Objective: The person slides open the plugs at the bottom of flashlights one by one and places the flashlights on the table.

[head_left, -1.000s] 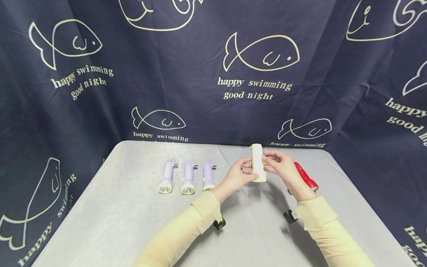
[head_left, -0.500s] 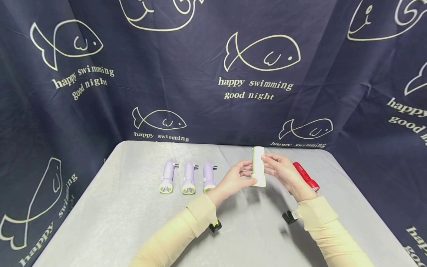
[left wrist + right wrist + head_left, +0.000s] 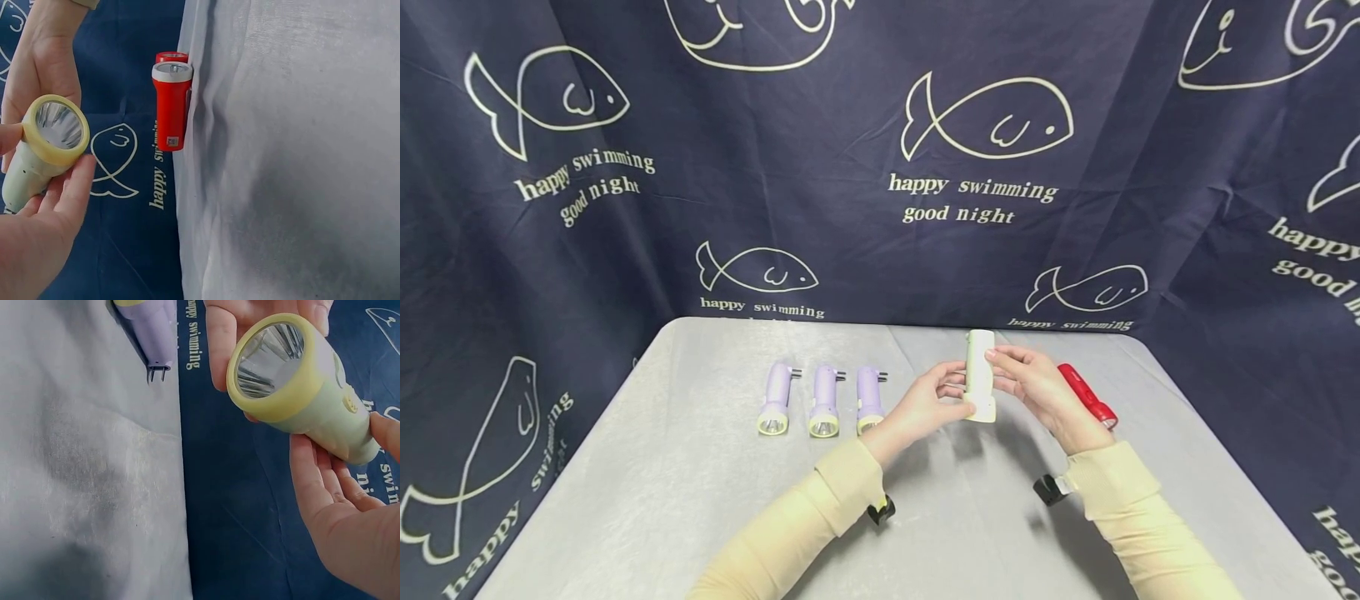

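A pale green flashlight [image 3: 981,375] with a yellow lens rim is held above the table between both hands. My left hand [image 3: 925,407] grips it near the lens end, thumb on the rim side in the left wrist view. On the other side, my right hand [image 3: 1043,390] holds the body, with the thumb on top and fingers beneath. The yellow switch [image 3: 351,403] shows in the right wrist view, beside the right thumb. The lens [image 3: 272,360] faces that camera and appears unlit.
Three purple flashlights [image 3: 823,400] with plug prongs lie in a row on the grey tablecloth [image 3: 700,500], left of the hands. A red flashlight [image 3: 1086,396] lies behind the right wrist; the left wrist view shows two red flashlights [image 3: 170,112]. A dark curtain [image 3: 850,150] hangs behind.
The pale green flashlight has come slightly down and turned a little, mostly in the first half second. Both hands keep hold of it, and the left forearm has shifted slightly left.
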Demonstrator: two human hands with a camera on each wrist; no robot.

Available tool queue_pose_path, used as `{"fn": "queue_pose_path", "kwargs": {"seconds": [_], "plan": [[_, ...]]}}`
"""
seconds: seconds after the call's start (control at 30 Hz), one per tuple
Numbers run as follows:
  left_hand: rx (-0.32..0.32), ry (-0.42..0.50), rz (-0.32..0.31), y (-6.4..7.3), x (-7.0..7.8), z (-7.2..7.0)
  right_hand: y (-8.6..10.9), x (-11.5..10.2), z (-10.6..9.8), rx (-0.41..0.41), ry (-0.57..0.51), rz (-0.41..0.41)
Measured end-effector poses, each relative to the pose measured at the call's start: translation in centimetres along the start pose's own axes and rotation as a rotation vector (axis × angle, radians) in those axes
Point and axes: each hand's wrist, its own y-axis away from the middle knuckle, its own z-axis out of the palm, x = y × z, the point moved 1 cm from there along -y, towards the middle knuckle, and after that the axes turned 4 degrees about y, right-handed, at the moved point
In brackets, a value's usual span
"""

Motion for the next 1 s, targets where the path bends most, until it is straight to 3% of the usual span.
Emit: {"fn": "queue_pose_path", "kwargs": {"seconds": [0.17, 0.33, 0.67, 1.0], "plan": [[0.048, -0.046, -0.023, 0.0, 0.4, 0.2, 0.1, -0.1, 0.2, 0.02, 0.004, -0.027], [0.147, -0.1, -0.029, -0.2, 0.8, 0.5, 0.0, -0.1, 0.4, 0.064, 0.057, -0.05], [0.337, -0.151, 0.127, -0.9, 0.9, 0.9, 0.3, 0.0, 1.7, 0.161, 0.207, -0.134], [0.435, -0.257, 0.181, -1.0, 1.0, 1.1, 0.2, 0.1, 2.8, 0.197, 0.27, -0.178]]}}
